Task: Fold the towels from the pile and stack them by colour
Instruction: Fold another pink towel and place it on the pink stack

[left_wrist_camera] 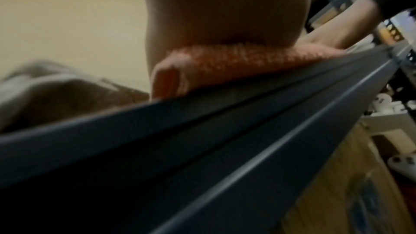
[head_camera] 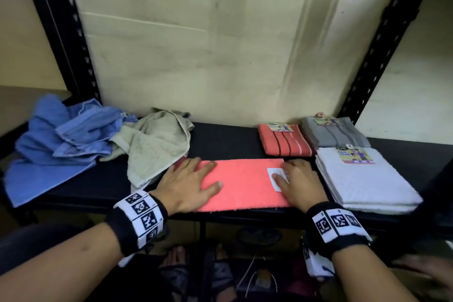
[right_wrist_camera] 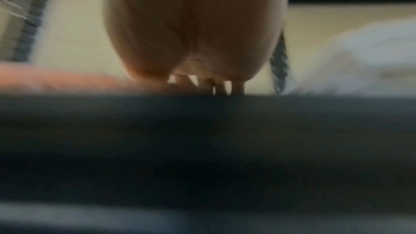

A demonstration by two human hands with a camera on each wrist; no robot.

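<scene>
Both hands lie flat on the pink towel (head_camera: 241,184), which is folded into a long strip at the front of the black shelf (head_camera: 220,137). From the head view, the left hand (head_camera: 188,184) presses one end with fingers spread, and the right hand (head_camera: 300,182) presses the other end, near a white label (head_camera: 275,176). Neither hand grips anything. A messy pile with a blue towel (head_camera: 54,144) and a beige towel (head_camera: 154,144) waits on the left. Folded stacks sit on the right: a striped pink stack (head_camera: 284,140), a grey stack (head_camera: 335,133) and a white stack (head_camera: 362,179).

From the left wrist, the palm sits on the fuzzy pink edge.

From the right wrist, the picture is blurry, but straight fingers (right_wrist_camera: 221,86) touch down.

To fold well, it looks best to smooth it flat, then bring one end onto the other with edges lined up.
</scene>
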